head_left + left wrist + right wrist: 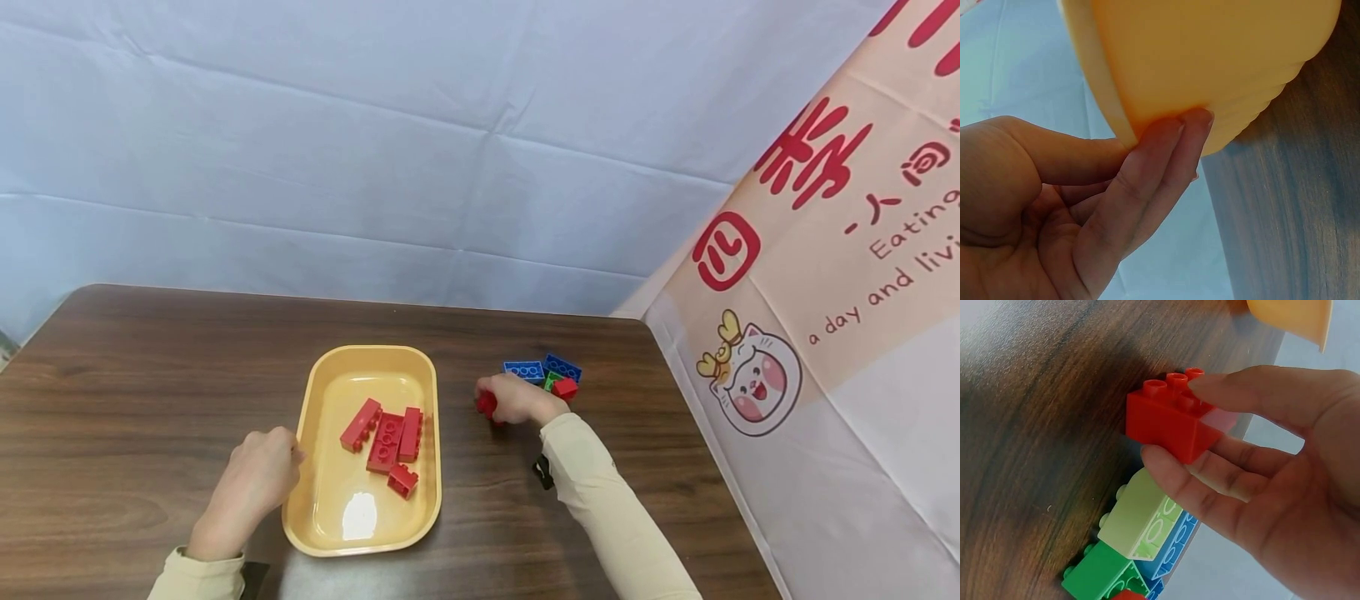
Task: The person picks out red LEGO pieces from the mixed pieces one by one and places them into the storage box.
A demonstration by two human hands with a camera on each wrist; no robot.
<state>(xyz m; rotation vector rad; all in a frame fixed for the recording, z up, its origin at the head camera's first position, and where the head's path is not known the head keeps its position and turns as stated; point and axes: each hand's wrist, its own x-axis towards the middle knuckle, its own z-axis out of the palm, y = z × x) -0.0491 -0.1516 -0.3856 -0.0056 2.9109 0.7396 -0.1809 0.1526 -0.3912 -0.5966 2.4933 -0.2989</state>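
My left hand (253,477) pinches the left rim of a yellow plastic tray (438,492). Up close in the left wrist view, the thumb lies at the rim and the fingers press on the tray's outer wall (1210,62). To the right of the tray, my right hand (516,397) holds a red toy brick (1160,422) between thumb and fingers, its studs facing up. Whether that brick touches the table is hard to tell. Inside the tray lie several red bricks (386,442), some tipped on their sides.
Beyond my right hand sit two blue bricks (523,371), a green brick (1100,572) and another red brick (565,389). A light green brick (1138,512) shows beside them in the right wrist view. The brown wooden table (150,375) meets a white cloth (300,167) behind.
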